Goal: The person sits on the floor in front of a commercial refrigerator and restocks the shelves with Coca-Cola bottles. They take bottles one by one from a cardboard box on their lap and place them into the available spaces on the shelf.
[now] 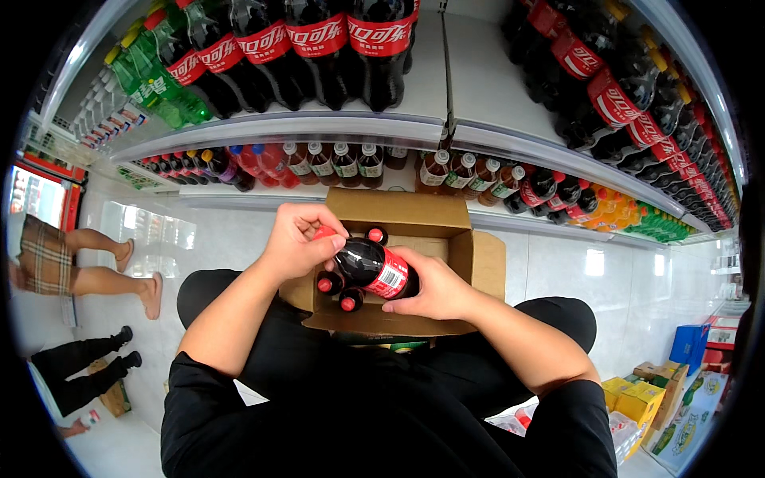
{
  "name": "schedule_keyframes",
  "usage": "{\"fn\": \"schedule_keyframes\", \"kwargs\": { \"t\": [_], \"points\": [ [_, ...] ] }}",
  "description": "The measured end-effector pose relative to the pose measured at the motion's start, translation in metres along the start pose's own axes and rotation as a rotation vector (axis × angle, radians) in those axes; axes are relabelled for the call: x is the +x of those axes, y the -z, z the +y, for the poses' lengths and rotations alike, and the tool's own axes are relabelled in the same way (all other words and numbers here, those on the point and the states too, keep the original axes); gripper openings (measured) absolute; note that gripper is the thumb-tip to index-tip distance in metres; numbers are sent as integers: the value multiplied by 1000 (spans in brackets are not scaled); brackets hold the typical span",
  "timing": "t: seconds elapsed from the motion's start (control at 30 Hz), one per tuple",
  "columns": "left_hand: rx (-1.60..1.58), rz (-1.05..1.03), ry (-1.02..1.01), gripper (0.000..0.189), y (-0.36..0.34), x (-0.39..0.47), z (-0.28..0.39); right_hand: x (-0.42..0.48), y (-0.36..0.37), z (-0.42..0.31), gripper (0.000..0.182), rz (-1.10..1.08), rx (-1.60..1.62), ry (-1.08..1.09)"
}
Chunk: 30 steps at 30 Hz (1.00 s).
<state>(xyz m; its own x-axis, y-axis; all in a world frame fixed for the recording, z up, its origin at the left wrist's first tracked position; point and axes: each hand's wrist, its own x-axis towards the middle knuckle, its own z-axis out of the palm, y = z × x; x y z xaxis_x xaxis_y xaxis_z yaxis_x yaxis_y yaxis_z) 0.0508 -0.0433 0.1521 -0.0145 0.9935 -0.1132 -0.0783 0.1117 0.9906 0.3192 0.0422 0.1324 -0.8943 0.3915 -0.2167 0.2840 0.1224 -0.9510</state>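
Note:
A large plastic cola bottle (364,263) with a red label and a barcode lies tilted across my two hands, above an open cardboard box (397,206). My left hand (308,239) has its fingers around the red cap and neck. My right hand (433,284) grips the bottle near its base. Inside the box, at its left side, several more bottles stand with red caps up, one cola bottle (376,235) behind the held bottle and another cola bottle (351,300) in front of it. The held bottle hides part of the box's inside.
Beyond the box, an upper shelf (382,128) holds rows of cola bottles (379,48); smaller drink bottles (370,164) line the level below. Two other people stand at the left, one in a plaid garment (48,254). Yellow boxes (639,400) are stacked at the lower right.

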Motion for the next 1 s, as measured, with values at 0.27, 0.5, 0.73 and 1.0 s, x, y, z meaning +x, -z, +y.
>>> {"fn": "schedule_keyframes", "kwargs": {
  "t": [0.27, 0.5, 0.73, 1.0],
  "points": [
    [-122, 21, -139, 11, 0, 1, -14, 1, 0, -2, 67, -126, 275, -2],
    [-143, -68, -159, 37, 4, 2, -16, 0, 11, -5, 56, -351, 654, -100],
    [-123, -184, -212, 36, -4, 4, -5, -3, 15, 8, 63, -555, 1182, -267],
    [292, 15, 39, 13, -9, 7, -9, -8, 1, -15, 65, 117, 25, -223]
  ]
}}
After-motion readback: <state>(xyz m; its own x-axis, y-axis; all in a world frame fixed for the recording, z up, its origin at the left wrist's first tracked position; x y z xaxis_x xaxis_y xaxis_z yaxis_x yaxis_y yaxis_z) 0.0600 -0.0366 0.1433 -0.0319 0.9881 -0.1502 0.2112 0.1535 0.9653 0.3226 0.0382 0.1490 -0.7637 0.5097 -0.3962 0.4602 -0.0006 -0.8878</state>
